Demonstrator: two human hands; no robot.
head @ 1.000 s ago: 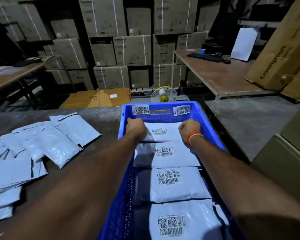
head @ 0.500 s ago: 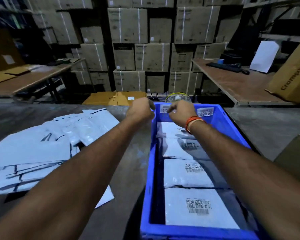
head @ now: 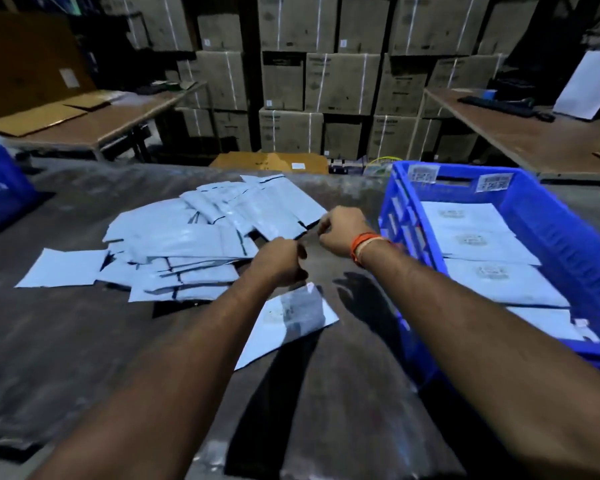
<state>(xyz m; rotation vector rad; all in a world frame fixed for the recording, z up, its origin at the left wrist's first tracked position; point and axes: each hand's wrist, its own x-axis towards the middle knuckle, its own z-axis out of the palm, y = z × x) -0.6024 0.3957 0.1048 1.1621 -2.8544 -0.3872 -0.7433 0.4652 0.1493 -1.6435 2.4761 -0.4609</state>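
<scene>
Head view: your left hand (head: pixel 281 259) and right hand (head: pixel 340 232) hover close together over the dark table (head: pixel 84 341), fingers curled tight; each seems to pinch one end of a thin strip (head: pixel 309 234) stretched between them, though blur hides what it is. A loose mailer (head: pixel 291 318) lies flat just below your hands, beside a sprawling pile of mailers (head: pixel 194 237).

Risks, as I judge them: the strip may snap or slip free if you pull harder; a forearm could sweep the loose mailer towards the near edge; the pile may slide.

To your right, the blue crate (head: pixel 568 230) holds white labelled packets (head: pixel 478 244) overlapping in a row; a blue bin (head: pixel 0 192), perhaps, sits far left, its contents not visible.
</scene>
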